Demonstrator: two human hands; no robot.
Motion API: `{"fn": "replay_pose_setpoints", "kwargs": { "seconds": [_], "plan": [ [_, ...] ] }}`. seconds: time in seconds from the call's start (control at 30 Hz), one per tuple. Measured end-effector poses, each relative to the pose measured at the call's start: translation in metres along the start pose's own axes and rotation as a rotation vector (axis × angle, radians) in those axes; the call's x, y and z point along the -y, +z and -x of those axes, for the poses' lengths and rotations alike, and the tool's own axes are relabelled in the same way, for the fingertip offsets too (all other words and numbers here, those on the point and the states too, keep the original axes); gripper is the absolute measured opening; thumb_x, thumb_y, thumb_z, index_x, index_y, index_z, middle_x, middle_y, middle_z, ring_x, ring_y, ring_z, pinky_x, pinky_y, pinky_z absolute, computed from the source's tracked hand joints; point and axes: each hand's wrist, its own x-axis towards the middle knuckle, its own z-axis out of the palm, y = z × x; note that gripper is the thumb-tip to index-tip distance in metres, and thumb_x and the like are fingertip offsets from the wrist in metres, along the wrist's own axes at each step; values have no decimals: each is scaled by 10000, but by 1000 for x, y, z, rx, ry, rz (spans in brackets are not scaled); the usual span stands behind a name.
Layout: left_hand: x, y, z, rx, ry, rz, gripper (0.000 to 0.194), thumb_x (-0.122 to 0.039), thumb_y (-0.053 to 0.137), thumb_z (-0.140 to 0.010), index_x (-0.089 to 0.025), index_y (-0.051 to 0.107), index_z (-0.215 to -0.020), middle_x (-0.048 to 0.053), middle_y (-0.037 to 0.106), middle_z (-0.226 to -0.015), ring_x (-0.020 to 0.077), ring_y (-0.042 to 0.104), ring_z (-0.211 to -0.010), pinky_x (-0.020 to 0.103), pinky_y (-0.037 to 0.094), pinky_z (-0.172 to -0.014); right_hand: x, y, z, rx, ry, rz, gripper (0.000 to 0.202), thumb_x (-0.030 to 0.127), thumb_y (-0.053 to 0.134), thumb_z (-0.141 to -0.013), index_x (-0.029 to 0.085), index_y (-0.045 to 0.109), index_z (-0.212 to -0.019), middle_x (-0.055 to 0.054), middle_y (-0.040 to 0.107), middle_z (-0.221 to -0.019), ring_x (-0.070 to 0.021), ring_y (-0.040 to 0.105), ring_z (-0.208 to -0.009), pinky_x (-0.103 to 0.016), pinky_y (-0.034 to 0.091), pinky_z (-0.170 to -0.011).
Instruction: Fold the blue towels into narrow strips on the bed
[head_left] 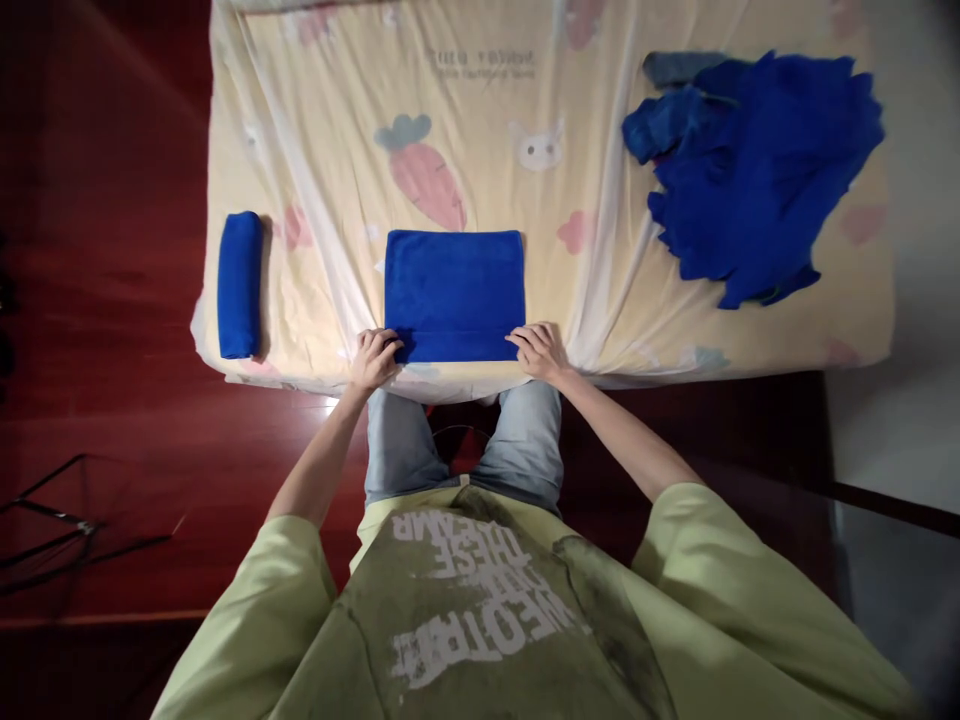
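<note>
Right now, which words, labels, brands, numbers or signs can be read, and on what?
"THESE": white capitals on the yellow-green short-sleeved shirt.
Other white capitals there: too distorted to read surely.
Faint grey lettering on the cream, carrot-printed fabric cover: too blurred to read.
Flat, rectangular blue cloth: no text visible.

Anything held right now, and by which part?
Both near corners of the flat blue cloth are under the fingers: left hand on the left one, right hand on the right. Pinching or just pressing, I can't tell.
</note>
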Motion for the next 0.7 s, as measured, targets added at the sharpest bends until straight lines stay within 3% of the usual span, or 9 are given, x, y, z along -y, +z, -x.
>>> {"fn": "replay_pose_setpoints", "kwargs": {
  "seconds": [0.2,0.4,0.53,0.7],
  "plan": [
    [6,-8,-2,142,32,131,313,-309,459,-976,-239,716,-1140,151,714,-1177,317,637,-1115,542,453,-960,-2,-1,6,12,14,18,499,229,554,-849,214,684,-1330,-137,689,-1320,-342,597,-1199,-554,401,-1062],
    [4,-25,-6,260,81,183,481,-475,624,-885,-243,670,-1304,163,638,-1345,373,587,-1258,575,440,-1072,-3,-7,7,27,-53,8,588,298,591,-747,201,649,-1323,-136,637,-1405,-381,548,-1248,-559,384,-1052],
    [0,-25,-8,221,56,154,526,-506,611,-865,-215,666,-1300,182,636,-1308,378,585,-1219,585,442,-1059,-2,-8,7,22,-43,8,560,273,593,-705,212,665,-1257,-123,646,-1397,-383,553,-1244,-555,384,-1048],
    [-2,-21,-12,152,-32,210,455,-447,587,-844,-208,682,-1219,168,665,-1250,359,602,-1201,561,458,-1068,-2,-6,5,-22,5,-14,550,265,595,-763,216,657,-1308,-115,673,-1373,-361,593,-1218,-536,405,-1061]
  ]
}}
